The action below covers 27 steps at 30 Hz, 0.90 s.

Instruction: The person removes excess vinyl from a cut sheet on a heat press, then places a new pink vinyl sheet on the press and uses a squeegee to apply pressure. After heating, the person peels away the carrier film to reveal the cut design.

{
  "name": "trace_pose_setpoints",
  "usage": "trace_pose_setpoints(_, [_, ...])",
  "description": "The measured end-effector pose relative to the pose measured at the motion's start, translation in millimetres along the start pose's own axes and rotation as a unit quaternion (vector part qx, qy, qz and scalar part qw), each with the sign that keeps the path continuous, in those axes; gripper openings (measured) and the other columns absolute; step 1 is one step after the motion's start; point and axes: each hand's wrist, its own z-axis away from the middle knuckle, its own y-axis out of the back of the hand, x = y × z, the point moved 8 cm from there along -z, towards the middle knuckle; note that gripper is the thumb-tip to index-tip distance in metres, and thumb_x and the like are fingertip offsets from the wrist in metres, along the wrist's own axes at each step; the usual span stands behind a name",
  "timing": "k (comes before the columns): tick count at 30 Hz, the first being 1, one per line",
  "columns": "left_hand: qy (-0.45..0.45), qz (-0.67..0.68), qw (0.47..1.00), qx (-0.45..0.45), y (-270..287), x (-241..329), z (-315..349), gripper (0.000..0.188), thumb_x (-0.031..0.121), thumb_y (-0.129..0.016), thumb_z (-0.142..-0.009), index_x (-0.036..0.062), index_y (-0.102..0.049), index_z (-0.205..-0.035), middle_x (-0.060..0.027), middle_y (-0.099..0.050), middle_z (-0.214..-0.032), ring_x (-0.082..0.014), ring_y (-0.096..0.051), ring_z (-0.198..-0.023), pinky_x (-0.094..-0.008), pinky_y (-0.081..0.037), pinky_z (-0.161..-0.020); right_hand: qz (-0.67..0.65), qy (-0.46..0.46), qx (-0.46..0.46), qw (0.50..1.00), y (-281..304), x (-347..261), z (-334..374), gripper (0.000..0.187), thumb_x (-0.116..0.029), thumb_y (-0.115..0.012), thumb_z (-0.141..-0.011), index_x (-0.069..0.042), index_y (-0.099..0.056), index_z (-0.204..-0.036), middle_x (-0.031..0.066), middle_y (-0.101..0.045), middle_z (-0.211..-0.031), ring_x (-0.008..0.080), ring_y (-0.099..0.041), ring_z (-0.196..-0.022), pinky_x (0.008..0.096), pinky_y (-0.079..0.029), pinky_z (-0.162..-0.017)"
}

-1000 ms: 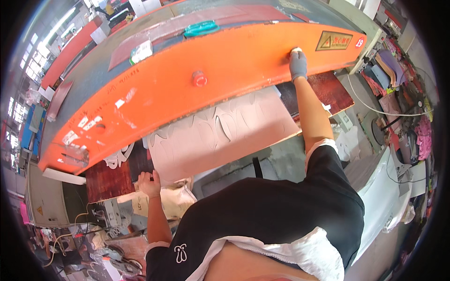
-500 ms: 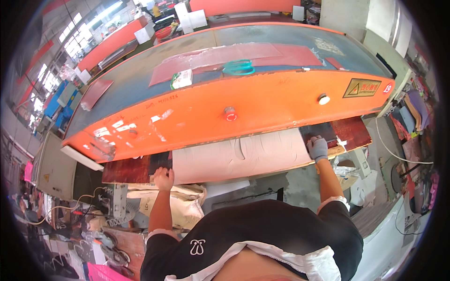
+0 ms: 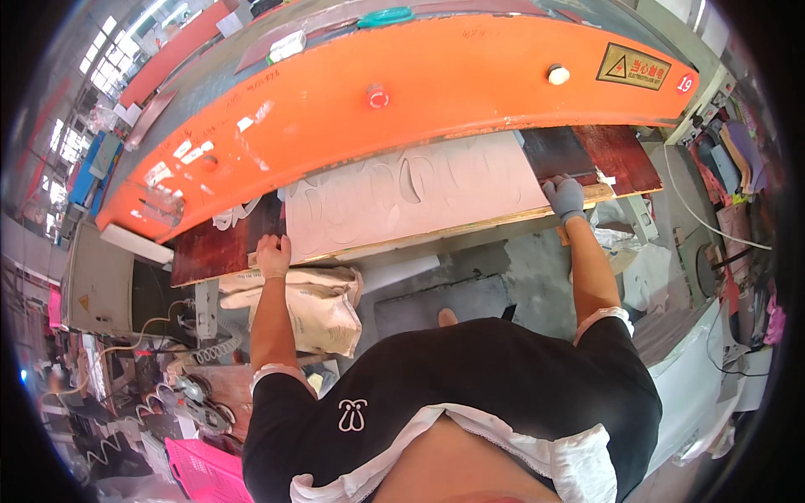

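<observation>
The gloved right hand (image 3: 565, 199), at the white button (image 3: 558, 75) earlier, is now resting by the pink sheet (image 3: 360, 210). Between both hands' bent fingers, the sheet is lying on the worktop (image 3: 625, 161); whether the left hand (image 3: 272, 256) or right is pinching, I cannot tell. Beyond them, an orange beam (image 3: 470, 80) is crossing.
</observation>
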Motion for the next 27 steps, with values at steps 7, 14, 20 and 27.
trace_pose_setpoints(7, [-0.028,0.011,0.999,0.02,61.0,24.1,80.7,0.029,0.021,-0.062,-0.076,0.0058,-0.046,-0.057,-0.0113,-0.049,-0.067,-0.0323,-0.049,-0.067,-0.0449,-0.04,-0.059,-0.01,-0.006,0.011,1.0,42.3,16.2,79.8,0.032,-0.032,-0.054,-0.077,-0.004,-0.068,-0.072,0.0186,-0.063,-0.076,0.0356,-0.061,-0.072,0.0436,-0.049,-0.068])
trace_pose_setpoints(14, [-0.04,0.032,0.998,0.043,130.1,54.4,166.9,0.026,0.015,-0.063,-0.071,0.0074,-0.043,-0.057,-0.0096,-0.044,-0.064,-0.0304,-0.047,-0.062,-0.0429,-0.036,-0.055,0.001,-0.052,0.005,0.999,77.5,54.7,179.5,0.028,-0.027,-0.058,-0.078,-0.001,-0.066,-0.07,0.0164,-0.061,-0.067,0.0357,-0.06,-0.066,0.043,-0.047,-0.064])
trace_pose_setpoints(20, [-0.028,0.062,0.997,0.047,169.5,69.6,226.8,0.025,0.013,-0.062,-0.068,0.007,-0.041,-0.056,-0.0097,-0.042,-0.063,-0.0303,-0.045,-0.061,-0.042,-0.036,-0.055,-0.216,-0.127,0.03,0.968,98.1,44.1,189.6,0.02,-0.02,-0.062,-0.079,-0.001,-0.064,-0.086,0.011,-0.062,-0.08,0.0234,-0.059,-0.076,0.0361,-0.047,-0.071])
trace_pose_setpoints(27, [-0.033,0.06,0.997,0.04,199.5,79.2,279.8,0.025,0.012,-0.062,-0.069,0.0073,-0.041,-0.056,-0.0098,-0.041,-0.063,-0.0304,-0.045,-0.061,-0.0408,-0.035,-0.055,-0.298,0.112,-0.115,0.941,34.0,-233.8,177.6,0.061,-0.039,-0.069,-0.073,-0.002,-0.05,-0.117,0.0185,-0.051,-0.113,0.0326,-0.049,-0.104,0.0394,-0.042,-0.087])
